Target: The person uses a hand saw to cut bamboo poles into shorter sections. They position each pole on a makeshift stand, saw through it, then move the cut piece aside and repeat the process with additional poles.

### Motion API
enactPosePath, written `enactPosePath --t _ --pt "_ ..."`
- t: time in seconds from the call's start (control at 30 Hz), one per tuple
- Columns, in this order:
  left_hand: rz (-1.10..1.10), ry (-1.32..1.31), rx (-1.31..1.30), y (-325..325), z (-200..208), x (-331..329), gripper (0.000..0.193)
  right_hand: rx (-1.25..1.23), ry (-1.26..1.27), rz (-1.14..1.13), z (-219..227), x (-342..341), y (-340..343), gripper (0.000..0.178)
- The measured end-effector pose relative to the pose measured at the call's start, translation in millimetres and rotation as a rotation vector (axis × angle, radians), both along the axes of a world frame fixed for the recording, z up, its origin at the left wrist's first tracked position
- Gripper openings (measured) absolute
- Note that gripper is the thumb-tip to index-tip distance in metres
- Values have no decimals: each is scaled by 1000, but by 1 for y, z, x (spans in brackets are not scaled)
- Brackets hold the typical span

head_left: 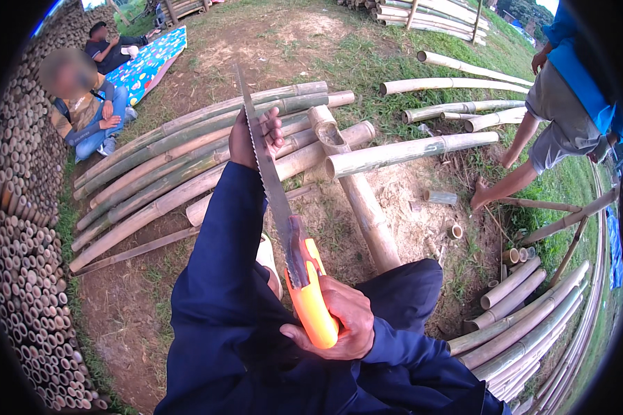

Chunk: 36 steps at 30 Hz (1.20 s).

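Note:
My right hand (pixel 346 321) is wrapped round the orange handle of a hand saw (pixel 275 190). Its long toothed blade points up and away from me, past my left hand (pixel 257 138). That hand is palm up behind the blade, fingers apart and loosely bent; whether it touches the metal I cannot tell. In front of me a bamboo pole (pixel 415 152) rests across a thicker bamboo post (pixel 370 214), which slants toward my knee. Pale sawdust (pixel 412 197) covers the ground beside it.
Long bamboo poles (pixel 166 155) lie side by side at the left. More poles (pixel 533 339) are at the lower right, near short cut pieces (pixel 441 198). Stacked bamboo (pixel 31 277) forms a wall at far left. Two people sit near a blue mat (pixel 156 62); another person (pixel 567 97) stands right.

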<state>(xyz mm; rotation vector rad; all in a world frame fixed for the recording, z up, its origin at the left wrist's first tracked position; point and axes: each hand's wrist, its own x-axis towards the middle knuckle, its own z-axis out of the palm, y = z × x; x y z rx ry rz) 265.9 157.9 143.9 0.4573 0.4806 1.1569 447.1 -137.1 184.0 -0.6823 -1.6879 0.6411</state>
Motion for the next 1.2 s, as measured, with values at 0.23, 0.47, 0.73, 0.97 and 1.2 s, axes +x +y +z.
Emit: enactPosePath --t 0.23,0.47,0.73,0.97,1.2 --pt "-13 158 32 -3 9 -2 74 -13 26 4 11 -7 0 41" --pt "37 288 23 -9 17 2 76 -68 90 -1 29 -15 7 45" --pt "172 483 68 -27 33 21 70 -101 192 -22 52 -20 15 42" --pt "278 280 59 -18 28 21 40 -261 465 84 50 -13 20 36" --pt "416 206 99 -6 21 -2 36 -489 1097 -64 22 3 33 26"
